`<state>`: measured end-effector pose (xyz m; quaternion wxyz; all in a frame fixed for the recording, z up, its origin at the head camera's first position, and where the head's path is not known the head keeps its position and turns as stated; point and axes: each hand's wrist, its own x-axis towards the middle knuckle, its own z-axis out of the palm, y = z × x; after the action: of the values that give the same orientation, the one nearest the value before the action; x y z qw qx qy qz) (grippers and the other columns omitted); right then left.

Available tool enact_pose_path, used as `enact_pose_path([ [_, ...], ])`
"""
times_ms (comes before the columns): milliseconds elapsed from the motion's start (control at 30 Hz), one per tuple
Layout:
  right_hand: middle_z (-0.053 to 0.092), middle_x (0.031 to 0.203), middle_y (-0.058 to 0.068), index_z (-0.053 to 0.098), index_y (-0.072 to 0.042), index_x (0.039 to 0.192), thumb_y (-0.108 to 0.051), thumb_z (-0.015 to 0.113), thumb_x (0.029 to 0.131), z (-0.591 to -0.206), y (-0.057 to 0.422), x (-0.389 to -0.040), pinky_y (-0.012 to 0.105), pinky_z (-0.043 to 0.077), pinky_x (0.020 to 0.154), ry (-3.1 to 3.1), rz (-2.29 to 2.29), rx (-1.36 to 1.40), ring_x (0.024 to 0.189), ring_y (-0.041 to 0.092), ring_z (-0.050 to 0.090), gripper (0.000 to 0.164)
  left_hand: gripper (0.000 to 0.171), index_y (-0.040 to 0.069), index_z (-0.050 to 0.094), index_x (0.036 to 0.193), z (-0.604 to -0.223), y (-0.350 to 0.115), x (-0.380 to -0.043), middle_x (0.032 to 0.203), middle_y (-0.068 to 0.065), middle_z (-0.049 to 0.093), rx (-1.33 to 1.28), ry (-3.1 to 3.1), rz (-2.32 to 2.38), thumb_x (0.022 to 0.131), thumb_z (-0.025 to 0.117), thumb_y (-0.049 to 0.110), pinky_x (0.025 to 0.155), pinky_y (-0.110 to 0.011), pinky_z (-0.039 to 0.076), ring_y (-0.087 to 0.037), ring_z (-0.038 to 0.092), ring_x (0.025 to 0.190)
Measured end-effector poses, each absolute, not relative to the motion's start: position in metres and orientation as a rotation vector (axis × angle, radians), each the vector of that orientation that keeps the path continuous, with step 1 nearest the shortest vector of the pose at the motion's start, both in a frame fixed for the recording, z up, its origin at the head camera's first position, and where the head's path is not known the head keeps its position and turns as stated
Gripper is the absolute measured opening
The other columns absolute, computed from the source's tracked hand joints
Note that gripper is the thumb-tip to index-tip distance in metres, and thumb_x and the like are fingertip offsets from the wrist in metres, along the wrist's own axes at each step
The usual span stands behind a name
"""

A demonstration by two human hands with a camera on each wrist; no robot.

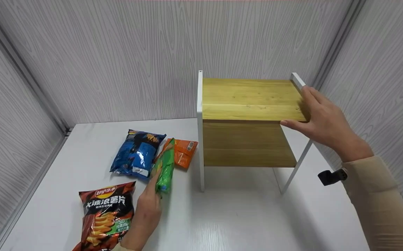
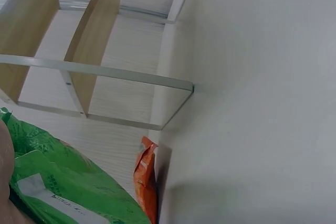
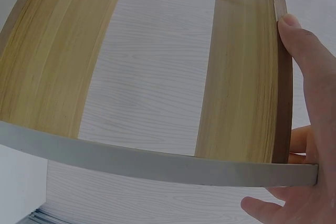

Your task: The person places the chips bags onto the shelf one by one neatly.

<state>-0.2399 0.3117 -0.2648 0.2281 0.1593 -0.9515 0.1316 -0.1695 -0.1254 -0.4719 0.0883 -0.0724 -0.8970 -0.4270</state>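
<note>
grips a green snack bag [image 1: 166, 170] in the curled left hand [image 1: 148, 205], over the desk [image 1: 233, 219], just right of a blue bag [image 1: 137, 153] and partly in front of an orange packet [image 1: 186, 153]. holds the wooden shelf [image 1: 246, 99] by its near right top corner with the right hand [image 1: 327, 120], pressing the thumb to the front edge. has a red chip bag [image 1: 105, 209] just beside the left wrist.

"Where are the hands?"

"The person's left hand [image 1: 147, 209] holds a green packet [image 1: 166, 169]; the right hand [image 1: 327, 122] grips a white-framed, two-board shelf [image 1: 246, 99] at its upper right."

"And around them?"

"On the white table [image 1: 229, 216], a blue bag [image 1: 135, 153] and orange packet [image 1: 185, 153] flank the green one; a red-and-black Lay's bag [image 1: 105, 216] lies nearer the camera."
</note>
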Motion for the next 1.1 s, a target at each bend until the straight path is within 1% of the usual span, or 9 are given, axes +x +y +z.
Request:
enact_pose_path([
  [167,0.048,0.138,0.016,0.034,-0.013,0.151,-0.054,0.076,0.081,-0.266,0.311,-0.240,0.054,0.044,0.077,-2.628,0.362,0.434,0.100,0.033,0.049,0.091,0.056,0.009,0.023,0.157,-0.462,-0.126,-0.175,0.162,-0.015,0.030,-0.253,-2.580,-1.238,0.102,0.033,0.004,0.116,-0.047,0.034,-0.029,0.039,0.144],
  [267,0.047,0.140,0.016,0.032,-0.013,0.153,-0.054,0.076,0.081,-0.267,0.310,-0.240,0.055,0.045,0.079,-2.631,0.360,0.430,0.102,0.034,0.049,0.093,0.054,0.011,0.025,0.157,-0.454,-0.128,-0.179,0.160,-0.014,0.033,-0.260,-2.544,-1.223,0.104,0.033,0.006,0.115,-0.047,0.037,-0.029,0.042,0.142],
  [433,0.046,0.142,0.017,0.031,-0.012,0.153,-0.054,0.075,0.081,-0.268,0.309,-0.240,0.058,0.046,0.084,-2.627,0.362,0.427,0.106,0.035,0.049,0.094,0.054,0.012,0.026,0.157,-0.437,-0.133,-0.186,0.160,-0.014,0.034,-0.289,-2.484,-1.224,0.104,0.033,0.005,0.114,-0.048,0.038,-0.029,0.042,0.141],
  [533,0.046,0.143,0.017,0.031,-0.012,0.153,-0.055,0.075,0.081,-0.268,0.309,-0.240,0.058,0.046,0.084,-2.627,0.358,0.422,0.105,0.035,0.049,0.094,0.055,0.011,0.027,0.156,-0.426,-0.135,-0.190,0.159,-0.015,0.035,-0.310,-2.436,-1.210,0.103,0.033,0.002,0.113,-0.049,0.039,-0.032,0.044,0.140],
  [667,0.046,0.144,0.016,0.031,-0.013,0.154,-0.056,0.074,0.081,-0.267,0.308,-0.239,0.058,0.046,0.083,-2.632,0.356,0.410,0.105,0.035,0.050,0.094,0.052,0.009,0.031,0.155,-0.408,-0.136,-0.196,0.156,-0.015,0.040,-0.335,-2.368,-1.169,0.104,0.033,0.002,0.111,-0.051,0.041,-0.033,0.047,0.137],
  [800,0.046,0.144,0.017,0.030,-0.015,0.154,-0.056,0.074,0.082,-0.268,0.308,-0.239,0.060,0.047,0.084,-2.636,0.356,0.403,0.105,0.036,0.050,0.094,0.055,0.007,0.032,0.154,-0.392,-0.137,-0.203,0.154,-0.015,0.043,-0.372,-2.315,-1.126,0.100,0.033,-0.003,0.110,-0.053,0.042,-0.031,0.049,0.133],
  [933,0.046,0.144,0.016,0.031,-0.015,0.154,-0.055,0.074,0.081,-0.268,0.308,-0.240,0.061,0.046,0.085,-2.636,0.359,0.410,0.106,0.037,0.052,0.094,0.059,0.004,0.034,0.152,-0.377,-0.139,-0.209,0.150,-0.019,0.045,-0.416,-2.260,-1.077,0.095,0.032,-0.010,0.106,-0.055,0.045,-0.033,0.052,0.130],
  [1100,0.045,0.145,0.017,0.031,-0.014,0.154,-0.055,0.074,0.082,-0.268,0.308,-0.239,0.061,0.046,0.086,-2.636,0.353,0.414,0.107,0.037,0.052,0.094,0.054,0.003,0.035,0.151,-0.358,-0.136,-0.215,0.145,-0.022,0.049,-0.462,-2.205,-1.022,0.098,0.034,-0.008,0.103,-0.053,0.048,-0.034,0.055,0.126],
])
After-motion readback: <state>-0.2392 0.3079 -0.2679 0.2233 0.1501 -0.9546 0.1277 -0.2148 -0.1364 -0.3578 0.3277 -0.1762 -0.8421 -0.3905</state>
